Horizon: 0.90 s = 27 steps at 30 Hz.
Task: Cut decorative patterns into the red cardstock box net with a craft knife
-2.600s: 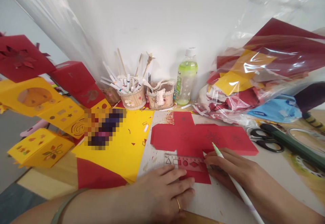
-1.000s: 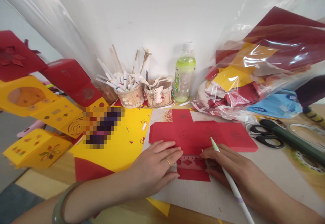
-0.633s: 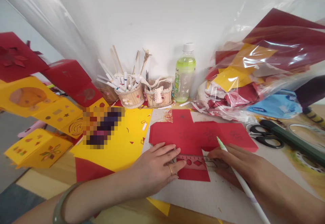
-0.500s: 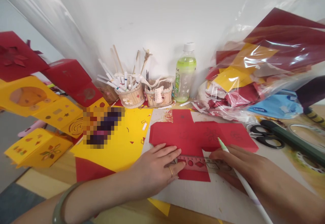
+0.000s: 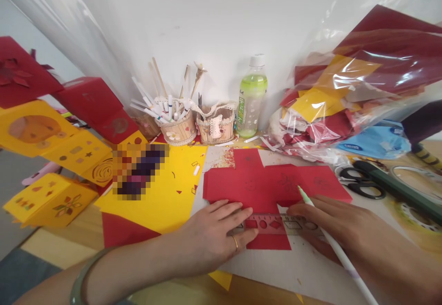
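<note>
A red cross-shaped card (image 5: 265, 183) lies flat on a pale board (image 5: 258, 268), faint drawings on its face. Take the clock from the card's middle. At six o'clock a clear ruler (image 5: 272, 225) lies across the lower arm, its right part reaching past the card's edge over the board.

At eight o'clock the left hand (image 5: 214, 236) lies over the ruler's left end, its fingers slightly spread and grasping nothing. At four o'clock the right hand (image 5: 345, 226) holds a white marker (image 5: 336, 249) in curled fingers, beside the ruler's right part. The marker's green end points toward ten o'clock, near the flower drawing.

Uneven pressure from the two hands could swing the ruler off line, and the card could slide with it if it is loose on the board. A small dip of the wrist might leave a stray green mark.

Yellow sheets (image 5: 172, 213) spread at nine o'clock and scissors (image 5: 369, 187) lie at three.

Whether the green end touches the card cannot be told. The left fingers cover part of the ruler's scale, the right thumb is hard to make out, and the lower frame edge cuts off the marker's far end. A pixelated patch hides something on the yellow sheets.
</note>
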{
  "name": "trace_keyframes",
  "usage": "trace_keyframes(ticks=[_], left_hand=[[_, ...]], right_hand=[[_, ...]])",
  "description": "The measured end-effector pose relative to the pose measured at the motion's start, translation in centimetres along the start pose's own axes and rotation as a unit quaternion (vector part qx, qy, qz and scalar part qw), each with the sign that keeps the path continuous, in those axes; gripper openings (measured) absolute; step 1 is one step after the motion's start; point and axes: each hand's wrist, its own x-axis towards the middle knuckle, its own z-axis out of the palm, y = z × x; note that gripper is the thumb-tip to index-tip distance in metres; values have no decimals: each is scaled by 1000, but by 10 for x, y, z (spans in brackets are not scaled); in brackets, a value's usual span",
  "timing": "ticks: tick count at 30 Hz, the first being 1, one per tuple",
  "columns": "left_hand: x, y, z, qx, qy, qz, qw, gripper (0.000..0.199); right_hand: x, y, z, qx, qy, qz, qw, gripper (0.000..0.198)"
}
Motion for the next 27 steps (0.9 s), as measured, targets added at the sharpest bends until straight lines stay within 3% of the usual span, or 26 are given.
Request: trace_keyframes(ticks=[3, 8, 13, 15, 18, 21, 27], left_hand=[[-1, 0, 0, -6, -19, 4, 1000, 29], [-3, 1, 0, -16, -19, 1, 1000, 30], [1, 2, -1, -29, -14, -6, 999, 32], [2, 3, -2, -30, -8, -4, 1000, 32], [4, 4, -3, -34, 0, -9, 999, 31], [3, 4, -3, -31, -9, -4, 999, 30], [2, 1, -4, -32, -45, 5, 998, 32]], right_hand=[[2, -3, -6, -6, -37, -13, 999, 27], [0, -13, -15, 54, 96, 60, 992, 35], [0, -29, -6, 101, 139, 108, 979, 47], [5, -36, 0, 132, 127, 169, 969, 38], [16, -44, 8, 238, 54, 234, 941, 26], [23, -44, 13, 310, 4, 236, 921, 25], [26, -36, 19, 322, -15, 249, 913, 27]])
